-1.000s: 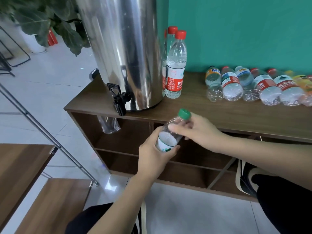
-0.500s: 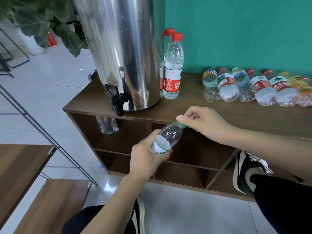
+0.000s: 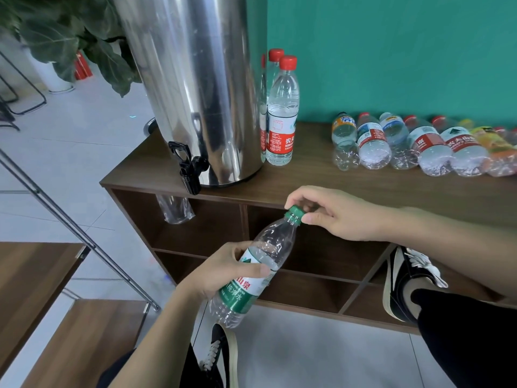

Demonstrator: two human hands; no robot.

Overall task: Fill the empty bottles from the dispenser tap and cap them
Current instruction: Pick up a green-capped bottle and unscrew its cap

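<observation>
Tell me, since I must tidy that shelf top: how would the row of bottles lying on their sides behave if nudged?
The lying bottles look empty and clear, so probably very light and easily shoved. They rest on their round sides on the shelf top, so a push across them would likely make them roll. Thin, crinkled walls suggest they dent under a firm grip.

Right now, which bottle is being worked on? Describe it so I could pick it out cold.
Start at the steel dispenser on the wooden cabinet. Below and in front of its black tap, two hands hold one clear bottle tilted in the air. Unlike the red-capped bottles standing beside the dispenser, it has a green cap and green label.
</observation>
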